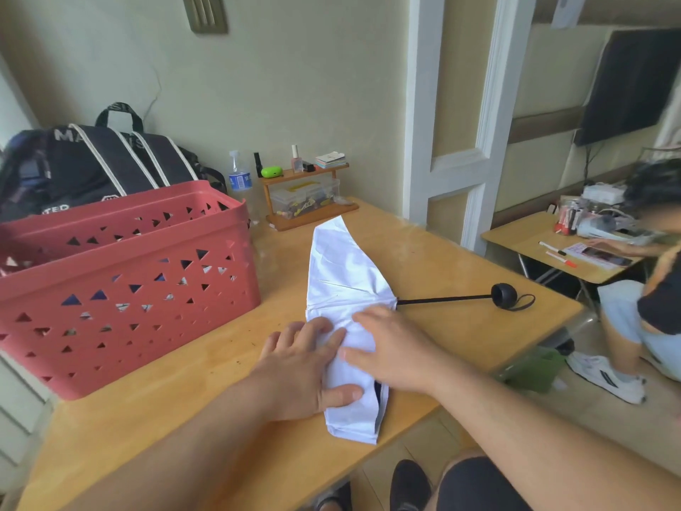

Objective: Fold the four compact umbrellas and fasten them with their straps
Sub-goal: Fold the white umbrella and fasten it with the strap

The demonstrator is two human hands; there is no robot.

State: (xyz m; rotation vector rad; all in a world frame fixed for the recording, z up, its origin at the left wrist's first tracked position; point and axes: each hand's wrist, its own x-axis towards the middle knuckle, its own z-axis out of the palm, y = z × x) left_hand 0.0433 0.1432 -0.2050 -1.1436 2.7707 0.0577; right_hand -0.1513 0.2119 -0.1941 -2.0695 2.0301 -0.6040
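Observation:
A white compact umbrella (342, 274) lies collapsed on the wooden table (423, 267), its canopy spread flat in loose pleats. Its black shaft points right and ends in a round black handle (502, 295) with a wrist loop. My left hand (306, 363) lies flat on the near part of the canopy, thumb on the cloth. Just right of it, my right hand (390, 348) presses the same folds with straight fingers. A red plastic basket (121, 285) stands at the left; through its holes I glimpse patterned fabric, but what it holds is mostly hidden.
A black backpack (92, 164) sits behind the basket. A water bottle (238, 177) and a small wooden shelf (306, 201) with small items stand at the wall. At the right another person (648, 289) sits at a second desk (552, 256). A green bin (530, 370) is on the floor.

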